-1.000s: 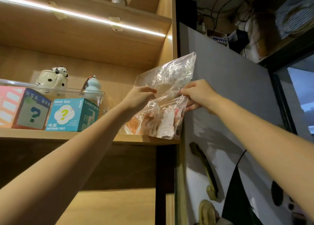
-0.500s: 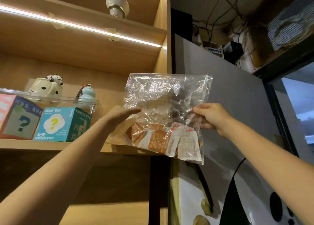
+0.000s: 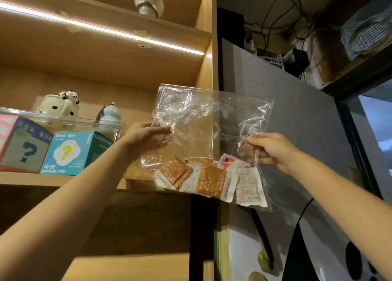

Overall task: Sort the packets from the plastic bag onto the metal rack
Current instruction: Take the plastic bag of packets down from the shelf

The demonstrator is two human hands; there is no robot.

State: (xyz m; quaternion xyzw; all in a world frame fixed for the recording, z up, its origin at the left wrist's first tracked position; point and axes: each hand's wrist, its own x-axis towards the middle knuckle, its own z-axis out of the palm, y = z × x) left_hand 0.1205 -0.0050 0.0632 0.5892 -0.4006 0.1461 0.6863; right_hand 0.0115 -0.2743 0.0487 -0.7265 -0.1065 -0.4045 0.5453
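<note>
The pink box point(image 3: 7, 140) is cut off by the left edge — only part shows. Print on the packets point(image 3: 209, 180) is too small to read, and left hand point(image 3: 146, 137) fingertips blur behind crinkled plastic bag point(image 3: 212, 119).

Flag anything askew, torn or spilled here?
Nothing spilled or torn. The crumpled clear plastic bag hangs tilted, low at its right corner, between the left hand and right hand. The orange and white snack packets lie jumbled at its bottom. No metal rack is in view.
</note>
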